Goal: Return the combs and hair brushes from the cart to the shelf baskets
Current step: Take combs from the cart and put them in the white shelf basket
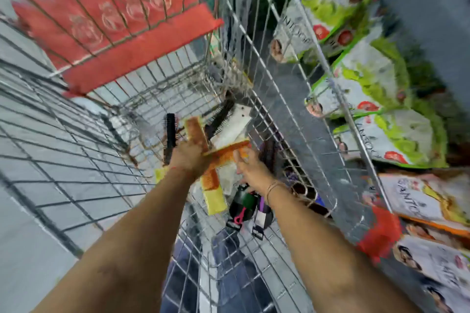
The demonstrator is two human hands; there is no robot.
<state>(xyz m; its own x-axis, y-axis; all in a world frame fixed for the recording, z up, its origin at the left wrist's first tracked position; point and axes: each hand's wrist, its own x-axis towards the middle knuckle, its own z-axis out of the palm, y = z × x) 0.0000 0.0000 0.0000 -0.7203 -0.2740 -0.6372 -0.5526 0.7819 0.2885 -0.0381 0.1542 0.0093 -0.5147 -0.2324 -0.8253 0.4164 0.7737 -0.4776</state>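
Both arms reaching down into the wire cart (274, 63); left hand (189, 156) closed around a bunch of combs and brushes, among them a black brush (170, 132) and a brown comb (197, 134) sticking up; right hand (250, 169) pinching one end of an orange comb (229, 151) just beside the left; more combs, yellow and orange, plus dark items lying on the cart floor below the hands; red child-seat flap (137, 40) at the cart's far end; green-and-white packets (368, 76) shelved outside the cart's right wall; much blurred.

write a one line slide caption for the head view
Both hands reach into a wire cart: left hand grips combs and a black brush, right hand pinches an orange comb.
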